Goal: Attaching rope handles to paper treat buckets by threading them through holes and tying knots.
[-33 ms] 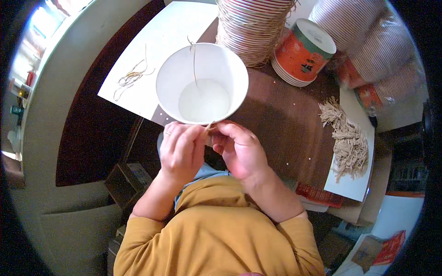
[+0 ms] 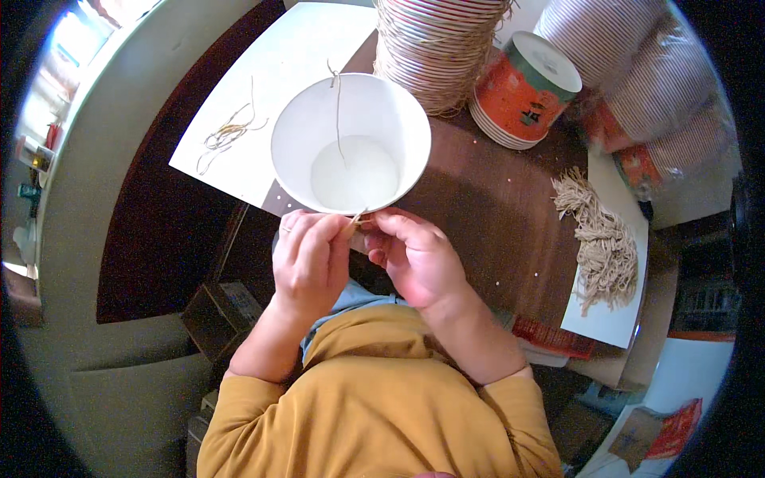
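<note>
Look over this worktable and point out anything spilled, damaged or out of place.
Two minor oddities: a loose tangle of string lies on the white surface at left, apart from the gathered cord bundle at right, and small white specks dot the brown tabletop. No damage stands out.

Brown table [image 2: 510, 215], few small white specks scattered on top. White sheet [image 2: 307, 40] at left, loose strings [image 2: 227, 135] on it. Tall bucket stack [image 2: 434, 56] at far side, short red-and-green stack [image 2: 526, 92] just beside. Right: second white sheet [image 2: 602, 331] under beige string bundle [image 2: 606, 251]. White bucket [image 2: 390, 119] at near edge.
</note>
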Action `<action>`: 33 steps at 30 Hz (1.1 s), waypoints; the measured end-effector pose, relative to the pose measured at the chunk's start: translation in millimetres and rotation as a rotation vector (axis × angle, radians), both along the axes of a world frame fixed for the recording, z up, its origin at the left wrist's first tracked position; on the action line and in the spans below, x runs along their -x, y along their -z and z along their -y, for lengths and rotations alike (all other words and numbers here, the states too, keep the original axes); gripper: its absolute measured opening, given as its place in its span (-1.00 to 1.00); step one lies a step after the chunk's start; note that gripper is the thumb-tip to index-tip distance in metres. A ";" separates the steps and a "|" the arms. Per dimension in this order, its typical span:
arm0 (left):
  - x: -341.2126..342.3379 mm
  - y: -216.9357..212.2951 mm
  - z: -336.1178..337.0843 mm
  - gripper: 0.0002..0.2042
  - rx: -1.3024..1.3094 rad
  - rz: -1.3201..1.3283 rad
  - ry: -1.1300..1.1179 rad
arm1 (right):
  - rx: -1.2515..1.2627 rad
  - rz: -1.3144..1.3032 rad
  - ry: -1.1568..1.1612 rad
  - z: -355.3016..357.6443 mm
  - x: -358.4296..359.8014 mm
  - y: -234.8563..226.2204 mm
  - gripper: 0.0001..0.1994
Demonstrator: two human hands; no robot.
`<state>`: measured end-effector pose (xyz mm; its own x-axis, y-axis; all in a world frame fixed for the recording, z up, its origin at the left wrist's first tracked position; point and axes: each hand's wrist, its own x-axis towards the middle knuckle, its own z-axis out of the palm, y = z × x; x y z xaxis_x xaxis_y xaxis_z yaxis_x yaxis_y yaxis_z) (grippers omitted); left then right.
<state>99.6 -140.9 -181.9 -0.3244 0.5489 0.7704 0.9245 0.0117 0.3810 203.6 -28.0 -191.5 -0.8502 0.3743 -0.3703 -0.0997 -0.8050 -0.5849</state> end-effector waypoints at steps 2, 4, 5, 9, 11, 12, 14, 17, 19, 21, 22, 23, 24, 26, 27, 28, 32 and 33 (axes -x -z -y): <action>-0.4 -5.1 2.9 -0.86 0.038 0.085 -0.002 | -0.007 0.041 -0.066 -8.7 -1.5 -1.6 -0.81; -3.1 -13.5 4.3 -0.88 0.071 0.178 0.007 | -0.068 -0.039 -0.170 -16.3 -2.9 1.9 -0.80; -4.1 -16.6 4.5 -0.89 0.106 0.272 0.015 | -0.069 -0.040 -0.168 -17.0 -3.1 0.7 -0.80; -4.7 -19.3 7.0 -0.94 0.163 0.430 0.039 | -0.070 0.024 -0.162 -18.6 -3.8 -11.1 -0.80; -5.3 -12.8 6.3 -0.96 0.116 0.671 0.097 | -0.070 0.033 -0.144 -16.9 -4.0 -13.5 -0.80; -5.6 -11.0 6.1 -0.96 0.115 0.668 0.098 | -0.289 0.044 -0.062 -12.8 -4.3 -12.0 -0.81; -5.1 -6.5 6.6 -0.95 0.044 0.823 0.178 | -0.897 0.118 0.109 -8.0 -7.8 -9.8 -0.80; -3.4 -10.5 5.1 -0.95 0.081 0.723 0.199 | -1.684 0.190 0.375 -3.2 -18.2 -21.5 -0.70; -3.3 -16.4 2.3 -0.95 0.090 0.613 0.173 | -2.008 0.141 0.479 -3.8 -16.5 -22.8 -0.61; -2.5 -20.5 -1.4 -0.94 0.102 0.505 0.150 | -2.142 0.097 0.468 -9.9 -4.8 -20.4 -0.64; -3.2 -24.5 -0.9 -0.92 0.062 0.434 0.123 | -2.138 0.055 0.465 -10.2 -0.4 -19.8 -0.68; -3.7 -27.6 -0.2 -0.91 0.021 0.363 0.094 | -2.146 0.048 0.475 -9.6 1.9 -21.4 -0.68; -2.3 -30.2 2.4 -0.87 0.043 0.351 0.074 | -2.149 0.065 0.509 -8.9 3.6 -23.7 -0.70; 4.9 -28.9 -2.2 -0.84 -0.005 0.283 0.032 | -2.160 0.076 0.532 -14.7 8.5 -17.9 -0.72; 10.0 -27.3 -5.1 -0.81 -0.050 0.218 -0.005 | -2.169 0.090 0.557 -17.3 10.2 -18.8 -0.72; 19.8 -21.0 -3.5 -0.67 -0.002 0.111 -0.036 | -2.177 0.095 0.578 -18.4 12.0 -18.9 -0.71; 55.7 -25.9 -11.0 -0.47 0.218 -0.201 -0.146 | -2.222 0.150 0.599 -22.6 17.8 -23.4 -0.69; 65.3 -27.3 -14.1 -0.47 0.227 -0.271 -0.161 | -2.208 0.143 0.599 -21.8 21.2 -26.2 -0.71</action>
